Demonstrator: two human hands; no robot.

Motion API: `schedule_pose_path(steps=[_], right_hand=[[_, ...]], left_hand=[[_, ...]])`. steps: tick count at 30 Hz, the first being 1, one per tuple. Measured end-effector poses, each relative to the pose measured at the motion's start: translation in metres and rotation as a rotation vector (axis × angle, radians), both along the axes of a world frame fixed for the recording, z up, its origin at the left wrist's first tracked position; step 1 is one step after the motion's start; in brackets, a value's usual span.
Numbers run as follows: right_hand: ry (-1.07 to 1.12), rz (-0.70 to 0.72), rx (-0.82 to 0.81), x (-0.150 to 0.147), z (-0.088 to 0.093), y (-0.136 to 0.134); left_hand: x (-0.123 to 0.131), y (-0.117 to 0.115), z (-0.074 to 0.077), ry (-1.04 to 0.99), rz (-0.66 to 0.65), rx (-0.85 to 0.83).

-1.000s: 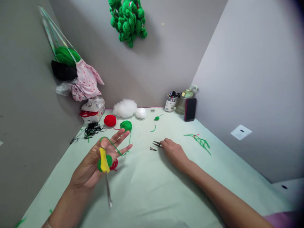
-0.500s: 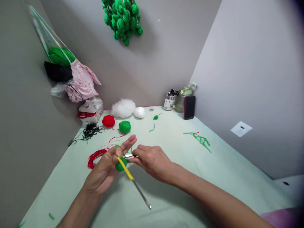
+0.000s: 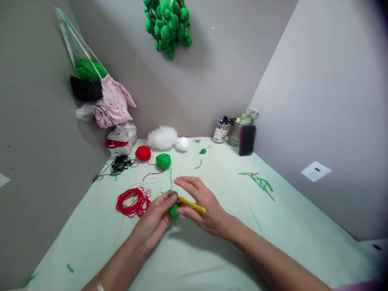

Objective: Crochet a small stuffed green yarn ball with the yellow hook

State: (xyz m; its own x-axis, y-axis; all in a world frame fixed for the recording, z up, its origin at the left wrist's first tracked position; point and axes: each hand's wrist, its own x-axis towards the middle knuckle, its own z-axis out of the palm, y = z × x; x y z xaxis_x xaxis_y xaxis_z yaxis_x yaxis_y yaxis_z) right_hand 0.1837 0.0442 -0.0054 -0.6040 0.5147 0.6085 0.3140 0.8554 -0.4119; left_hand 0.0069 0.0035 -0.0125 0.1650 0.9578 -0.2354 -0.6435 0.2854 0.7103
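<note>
My left hand (image 3: 160, 212) is closed on a small green crocheted piece (image 3: 173, 211), pinching its top between thumb and fingers. A green strand runs from the piece up to the green yarn ball (image 3: 163, 161). The yellow-handled crochet hook (image 3: 192, 205) lies across my right hand (image 3: 204, 206), its tip end at the green piece by my left fingertips. My right hand's fingers are spread around the hook, with the thumb beside the green piece.
Red yarn loops (image 3: 133, 202) lie left of my hands. Behind are a red ball (image 3: 143, 153), white ball (image 3: 182, 144), stuffing (image 3: 162, 138), black tangled yarn (image 3: 121, 165), a phone (image 3: 247, 140) and green scraps (image 3: 260, 182).
My left fingers have closed around the green piece. The hook has swung into my right hand, and the silver tool it held no longer shows. The view has shifted left.
</note>
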Motion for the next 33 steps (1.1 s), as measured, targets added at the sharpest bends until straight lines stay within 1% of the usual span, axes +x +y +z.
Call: schedule_pose_path(steps=[3, 4, 5, 6, 7, 8, 9, 11, 13, 14, 16, 17, 18, 19, 21, 24, 26, 28, 30, 33], right_hand=[[-0.003, 0.028, 0.249, 0.001, -0.005, 0.006], [-0.021, 0.021, 0.301, 0.005, -0.006, 0.011], [-0.029, -0.006, 0.303, 0.011, -0.007, 0.018], [-0.006, -0.079, 0.234, 0.018, -0.007, 0.025], [0.051, -0.179, 0.118, 0.025, -0.006, 0.033], [0.142, -0.311, -0.005, 0.032, -0.006, 0.040], [0.186, -0.388, -0.058, 0.037, -0.005, 0.045], [0.217, -0.424, -0.142, 0.042, -0.002, 0.049], [0.206, -0.367, -0.248, 0.037, 0.001, 0.042], [0.184, -0.308, -0.322, 0.032, 0.003, 0.036], [0.127, -0.064, -0.649, 0.021, 0.005, 0.024], [0.057, 0.050, -0.775, 0.017, 0.006, 0.018], [0.017, 0.129, -0.899, 0.014, 0.007, 0.015], [-0.006, 0.175, -0.990, 0.012, 0.007, 0.012], [0.018, 0.187, -1.105, 0.009, 0.005, 0.011], [0.120, 0.153, -1.164, 0.005, 0.001, 0.010], [0.189, 0.136, -1.201, 0.001, 0.001, 0.008], [0.245, 0.118, -1.239, -0.002, 0.001, 0.006], [0.275, 0.107, -1.275, -0.004, 0.001, 0.006], [0.303, 0.092, -1.295, -0.005, -0.002, 0.010]], left_hand=[[0.011, -0.003, -0.004, 0.046, -0.062, -0.013], [0.013, -0.004, -0.006, 0.070, -0.087, -0.019], [0.014, -0.004, -0.006, 0.097, -0.111, -0.025], [0.014, -0.005, -0.007, 0.128, -0.131, -0.028], [0.013, -0.005, -0.007, 0.162, -0.144, -0.026], [0.012, -0.006, -0.007, 0.198, -0.147, -0.019], [0.011, -0.006, -0.007, 0.237, -0.142, -0.010], [0.009, -0.007, -0.007, 0.326, -0.119, 0.019], [0.007, -0.007, -0.008, 0.422, -0.086, 0.058], [0.006, -0.006, -0.008, 0.470, -0.064, 0.079], [0.004, -0.005, -0.008, 0.562, -0.018, 0.120], [0.003, -0.005, -0.007, 0.605, 0.005, 0.138], [0.002, -0.004, -0.006, 0.645, 0.025, 0.153], [0.001, -0.004, -0.004, 0.681, 0.043, 0.165], [0.000, -0.003, -0.001, 0.741, 0.073, 0.183], [0.000, -0.003, 0.003, 0.792, 0.104, 0.195], [-0.001, -0.002, 0.003, 0.794, 0.100, 0.199], [-0.003, -0.001, 0.000, 0.773, 0.079, 0.196], [-0.005, 0.001, -0.006, 0.732, 0.050, 0.176], [-0.008, 0.003, -0.016, 0.621, -0.015, 0.122]])
